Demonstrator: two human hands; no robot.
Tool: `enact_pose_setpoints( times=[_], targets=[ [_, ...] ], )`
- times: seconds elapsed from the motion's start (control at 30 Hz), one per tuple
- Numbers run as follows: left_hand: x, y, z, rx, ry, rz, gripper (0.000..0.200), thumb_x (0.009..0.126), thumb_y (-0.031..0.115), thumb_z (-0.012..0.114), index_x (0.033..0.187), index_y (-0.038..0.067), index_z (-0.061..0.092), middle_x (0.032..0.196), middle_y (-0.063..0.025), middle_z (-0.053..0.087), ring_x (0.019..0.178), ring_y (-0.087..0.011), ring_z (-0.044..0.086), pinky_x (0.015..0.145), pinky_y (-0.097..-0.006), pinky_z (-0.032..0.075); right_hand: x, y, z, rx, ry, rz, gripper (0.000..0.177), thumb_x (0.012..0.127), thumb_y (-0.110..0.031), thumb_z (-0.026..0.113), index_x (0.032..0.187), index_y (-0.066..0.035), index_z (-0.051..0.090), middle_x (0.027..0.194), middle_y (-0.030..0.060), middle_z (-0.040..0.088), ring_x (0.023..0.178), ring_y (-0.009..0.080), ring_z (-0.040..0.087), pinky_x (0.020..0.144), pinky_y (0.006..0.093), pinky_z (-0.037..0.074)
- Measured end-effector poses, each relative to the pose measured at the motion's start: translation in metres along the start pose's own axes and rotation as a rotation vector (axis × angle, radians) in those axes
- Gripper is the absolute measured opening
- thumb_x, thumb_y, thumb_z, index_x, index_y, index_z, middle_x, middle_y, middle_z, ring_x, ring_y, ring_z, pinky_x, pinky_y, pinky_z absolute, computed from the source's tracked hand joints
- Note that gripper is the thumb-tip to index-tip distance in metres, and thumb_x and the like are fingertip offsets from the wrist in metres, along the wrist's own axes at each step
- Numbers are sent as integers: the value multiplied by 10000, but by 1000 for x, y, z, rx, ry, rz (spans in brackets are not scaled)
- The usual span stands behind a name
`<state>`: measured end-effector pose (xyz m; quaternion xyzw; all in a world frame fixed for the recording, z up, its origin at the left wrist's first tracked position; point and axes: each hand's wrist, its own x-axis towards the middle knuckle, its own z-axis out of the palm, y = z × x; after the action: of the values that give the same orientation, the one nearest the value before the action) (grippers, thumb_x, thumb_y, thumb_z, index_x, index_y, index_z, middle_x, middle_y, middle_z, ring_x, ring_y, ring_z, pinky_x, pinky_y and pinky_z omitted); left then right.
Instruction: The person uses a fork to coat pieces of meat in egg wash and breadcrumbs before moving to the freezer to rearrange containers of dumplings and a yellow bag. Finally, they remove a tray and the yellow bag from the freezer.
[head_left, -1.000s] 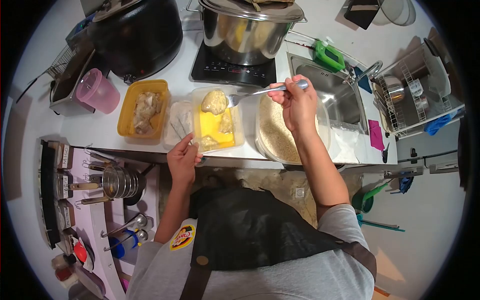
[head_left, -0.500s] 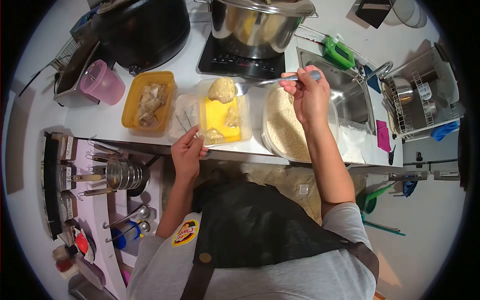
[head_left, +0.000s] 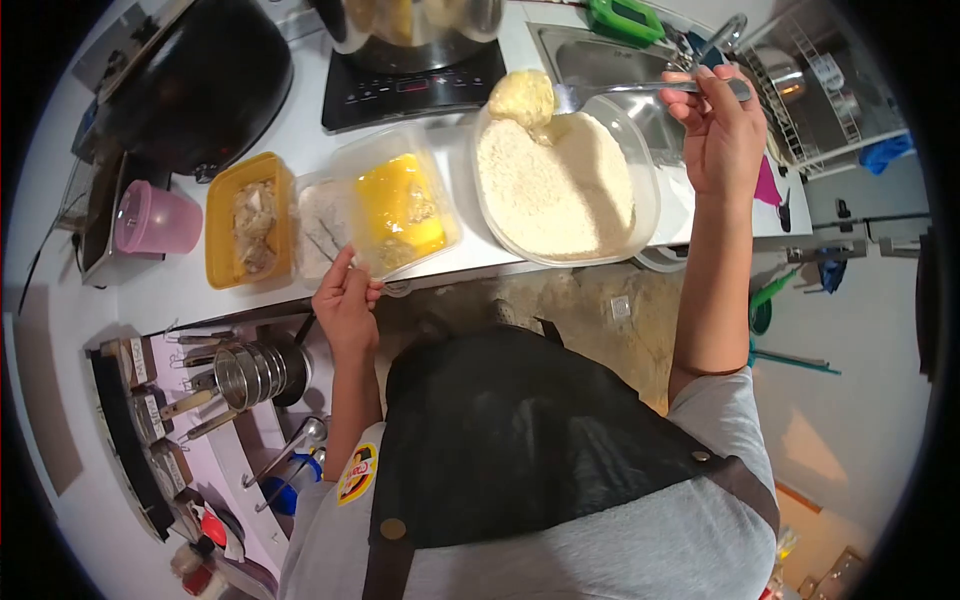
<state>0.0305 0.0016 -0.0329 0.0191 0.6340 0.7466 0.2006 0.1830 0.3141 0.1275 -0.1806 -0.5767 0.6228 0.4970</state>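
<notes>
My right hand (head_left: 722,125) is closed on the handle of a metal spoon (head_left: 640,87) held out to the left. At its tip is a yellow, egg-coated lump of meat (head_left: 522,97), over the far left part of a clear tub of breadcrumbs (head_left: 555,190). My left hand (head_left: 347,300) grips a thin two-pronged metal utensil (head_left: 322,238), whose kind I cannot make out. Its prongs reach over a container of white powder (head_left: 318,205). Close by is a clear container of beaten egg (head_left: 395,200) with pieces in it.
An orange tub of raw meat (head_left: 213,235) and a pink plastic pitcher (head_left: 155,215) stand left. Behind are a black cooker (head_left: 200,90), an induction hob (head_left: 415,90) under a steel pot (head_left: 420,35), and a sink (head_left: 580,55). Strainers (head_left: 250,377) hang below left.
My right hand has carried the spoon and the coated piece rightward, from over the egg container to over the breadcrumbs. The left hand keeps its utensil. The camera view has shifted.
</notes>
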Motion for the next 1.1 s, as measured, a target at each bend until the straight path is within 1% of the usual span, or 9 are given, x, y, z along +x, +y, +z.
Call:
enact_pose_setpoints(
  times=[0.07, 0.13, 0.23, 0.37, 0.67, 0.8, 1.0, 1.07, 1.1],
  targets=[
    [1, -1, -1, 7, -31, 15, 349, 800, 16, 550, 1141, -52, 516, 652, -16, 558, 514, -35, 476, 447, -149, 340, -5, 9, -8, -157, 54, 20, 129, 836, -30, 490, 933, -22, 405, 786, 220, 605, 605, 250, 626, 524, 281, 521],
    [3, -3, 1, -44, -61, 40, 352, 799, -3, 544, 1146, -53, 509, 650, -21, 554, 509, -41, 472, 446, -150, 339, -12, 25, -13, -120, 10, 68, 137, 852, -23, 467, 954, -13, 376, 770, 218, 594, 603, 245, 628, 535, 304, 532],
    [4, -1, 4, -51, -46, 49, 350, 797, -20, 538, 1144, -59, 508, 653, -21, 553, 503, -45, 467, 442, -152, 338, -24, 39, -5, -202, 39, 111, 158, 863, -19, 448, 969, -2, 332, 758, 207, 587, 580, 230, 626, 526, 277, 535],
    [5, -1, 5, -62, -34, 35, 352, 797, -14, 543, 1142, -69, 503, 661, -20, 554, 499, -43, 465, 437, -152, 336, -29, 42, 0, -372, 19, 109, 116, 857, -20, 467, 933, 16, 387, 744, 173, 596, 588, 197, 629, 526, 263, 534],
    [1, -2, 4, -66, -56, 23, 335, 813, -2, 535, 1144, -48, 508, 659, -8, 555, 505, -23, 466, 436, -126, 323, -28, 14, 9, -589, 40, -54, 93, 851, -33, 483, 900, 31, 437, 709, 142, 612, 584, 164, 627, 515, 250, 521],
    [-3, 1, 4, -30, -27, 4, 341, 807, -6, 544, 1142, -56, 505, 659, -11, 560, 492, -26, 467, 432, -128, 327, -40, -5, 33, -503, 35, -121, 99, 856, -33, 486, 908, 25, 425, 719, 142, 606, 585, 172, 626, 511, 245, 518],
    [-6, -1, 4, -81, -17, -5, 324, 803, -12, 541, 1121, -67, 517, 651, -19, 564, 489, -38, 476, 437, -135, 351, -61, 32, 82, -78, -179, 53, 126, 878, -45, 458, 962, -7, 371, 760, 143, 587, 604, 169, 616, 512, 241, 522],
    [-8, 0, 2, -76, -20, -5, 325, 802, -11, 541, 1121, -70, 517, 649, -16, 562, 491, -37, 477, 439, -134, 351, -76, 58, 103, -167, -301, 56, 105, 860, -33, 478, 933, -22, 403, 733, 124, 599, 588, 196, 625, 505, 280, 511],
    [-8, 1, 2, -65, -34, -10, 326, 800, -10, 540, 1120, -73, 517, 648, -12, 560, 493, -37, 478, 441, -134, 352, -78, 68, 110, -399, -431, -81, 84, 866, -46, 483, 917, -28, 419, 733, 109, 604, 605, 179, 631, 516, 273, 510]
  ],
)
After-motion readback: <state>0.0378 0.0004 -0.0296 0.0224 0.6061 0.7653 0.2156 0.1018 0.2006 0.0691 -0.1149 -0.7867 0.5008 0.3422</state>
